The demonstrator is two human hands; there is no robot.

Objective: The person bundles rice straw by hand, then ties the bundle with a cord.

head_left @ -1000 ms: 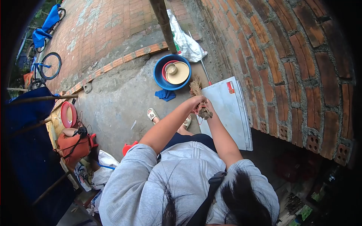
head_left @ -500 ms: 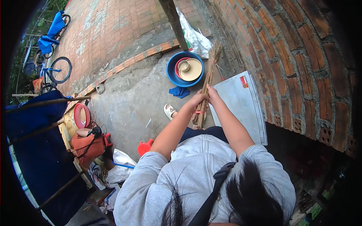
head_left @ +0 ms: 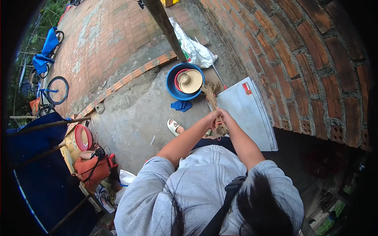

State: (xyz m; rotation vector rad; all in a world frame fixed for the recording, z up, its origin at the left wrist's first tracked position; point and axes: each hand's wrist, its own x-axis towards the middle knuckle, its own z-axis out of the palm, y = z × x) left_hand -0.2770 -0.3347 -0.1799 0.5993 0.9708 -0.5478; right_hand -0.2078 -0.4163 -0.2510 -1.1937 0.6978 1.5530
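Note:
Both my hands grip a straw broom [head_left: 213, 102] in front of my body, its bushy end pointing away from me. My left hand [head_left: 213, 118] is wrapped round the handle, with my right hand [head_left: 223, 115] closed on it right alongside. Pink-red ties show near the handle's lower end. Beyond the bristles stands a blue basin [head_left: 170, 87], which holds a red basin, a round tan item [head_left: 193, 82] and a metal cup [head_left: 183, 78]. A crumpled blue cloth [head_left: 181, 105] lies on the concrete beside the basin.
Pale flat sheets [head_left: 248, 118] lie stacked at right, by the brick wall [head_left: 293, 74]. A wooden post [head_left: 165, 31] and a white sack [head_left: 193, 49] stand beyond the basin. Another person [head_left: 94, 169] is at left near a pink basin [head_left: 80, 137]. Bicycles [head_left: 57, 90] stand farther off.
The broom's bushy end has come down and nearer to me, so the broom looks shorter. Both hands have shifted slightly lower with it. The whole view has tilted a little.

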